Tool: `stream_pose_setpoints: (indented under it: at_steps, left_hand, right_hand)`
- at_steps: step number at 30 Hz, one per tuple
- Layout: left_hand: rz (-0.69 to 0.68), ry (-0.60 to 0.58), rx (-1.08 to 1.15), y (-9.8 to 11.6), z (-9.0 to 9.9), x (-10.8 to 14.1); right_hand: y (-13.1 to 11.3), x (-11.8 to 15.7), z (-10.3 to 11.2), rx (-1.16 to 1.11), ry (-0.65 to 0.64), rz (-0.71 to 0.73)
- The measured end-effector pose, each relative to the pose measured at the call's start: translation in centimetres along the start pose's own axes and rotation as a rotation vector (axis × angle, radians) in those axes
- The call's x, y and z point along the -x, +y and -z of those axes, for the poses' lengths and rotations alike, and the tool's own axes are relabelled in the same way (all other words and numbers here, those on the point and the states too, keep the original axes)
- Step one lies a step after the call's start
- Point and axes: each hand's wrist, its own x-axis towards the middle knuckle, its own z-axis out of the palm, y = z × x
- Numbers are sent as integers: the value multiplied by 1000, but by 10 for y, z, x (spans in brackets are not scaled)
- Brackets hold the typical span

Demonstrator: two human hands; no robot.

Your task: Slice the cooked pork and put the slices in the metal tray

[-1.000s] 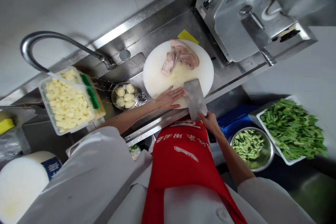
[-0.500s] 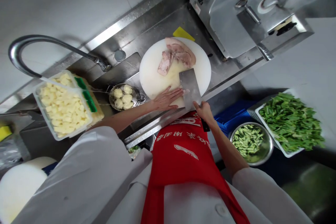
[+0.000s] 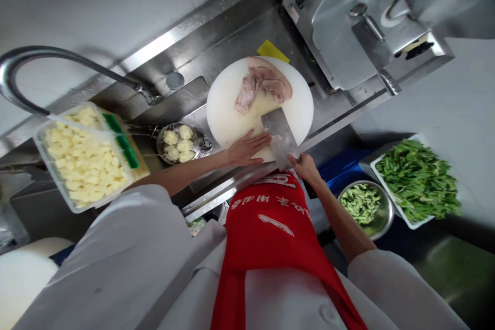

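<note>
A round white cutting board (image 3: 224, 103) lies on the steel counter. On its far half rest pieces of pale pink meat (image 3: 276, 80). My right hand (image 3: 304, 166) is wrapped round the handle of a wide cleaver (image 3: 284, 139), whose blade lies nearly flat over the board's near right part. Small meat scraps show on the blade's left side. My left hand (image 3: 248, 149) lies flat on the near edge of the board, fingers stretched towards the blade, with the fingertips at its left edge. Whether they touch the blade I cannot tell.
Left are a tub of pale cubes (image 3: 83, 165), a curved faucet (image 3: 69, 54) and a pot with pale round pieces (image 3: 181, 142). A steel machine (image 3: 340, 36) stands back right. Green leaves in a basket (image 3: 417, 180) and a bowl of cut greens (image 3: 361, 203) are at right.
The cleaver blade has shifted slightly towards me and turned a little. The left hand stays nearly in place on the board. The camera view has shifted slightly.
</note>
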Motion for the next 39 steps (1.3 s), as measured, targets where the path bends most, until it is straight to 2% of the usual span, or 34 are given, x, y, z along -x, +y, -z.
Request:
stream_pose_setpoints:
  at_steps: [5,9,13,16,20,24,27,29,31,34,39]
  left_hand:
    - [-7,-4,-36,-5,-7,5]
    - [1,-27,-75,-6,-8,10]
    - [-21,3,-99,1,-18,14]
    - [33,72,-102,8,-32,14]
    - [186,166,-94,17,-47,7]
    - [448,327,-58,23,-51,-3]
    - [656,469,-38,23,-48,0]
    - [721,526,-45,24,-43,3]
    - [718,551,-57,26,-39,4]
    - [637,510,-57,32,-37,-8]
    - [573,426,-54,47,-48,-40]
  right_hand:
    - [-21,5,-1,158,56,-4]
    - [-43,22,-12,210,96,-22]
    - [-57,40,-22,252,124,-21]
    - [-61,47,-28,271,136,7]
    - [-61,43,-28,249,142,15]
    - [-46,35,-11,175,126,81]
    - [-19,29,9,36,214,131]
    - [3,23,21,-122,235,125]
    - [24,16,29,-291,164,98]
    - [44,4,31,-478,43,53]
    - [53,-8,20,-625,-41,16]
